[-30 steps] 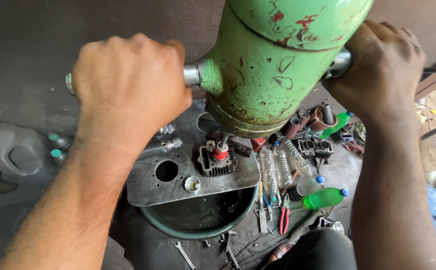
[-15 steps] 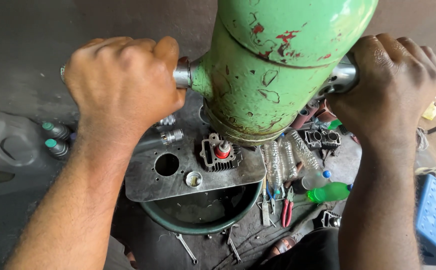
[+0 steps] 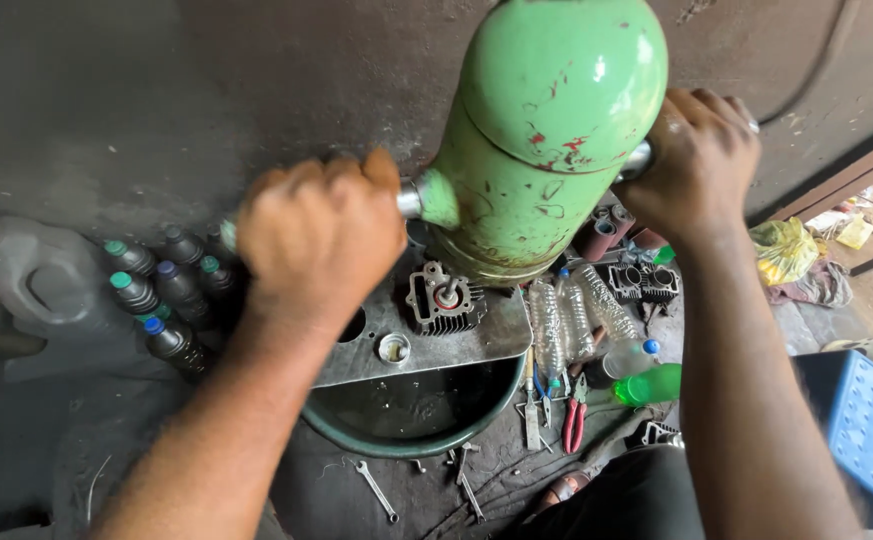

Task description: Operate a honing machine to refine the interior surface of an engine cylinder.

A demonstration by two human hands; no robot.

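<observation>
We have our left hand (image 3: pixel 321 235) with fingers wrapped tight around the left handle bar (image 3: pixel 408 198) of the green press body (image 3: pixel 546 140), and our right hand (image 3: pixel 701 160) clenched on the opposite handle (image 3: pixel 636 160). We judge we are mid-turn; the next move probably calls for an even pull from both sides. Below our fingers the finned cylinder head (image 3: pixel 444 298) sits on the grey metal plate (image 3: pixel 456 340) over a green basin (image 3: pixel 406 440). Oil bottles (image 3: pixel 151 290) crowd the left, clear plastic bottles (image 3: pixel 576 320) and pliers (image 3: pixel 574 425) the right; room looks tight.
</observation>
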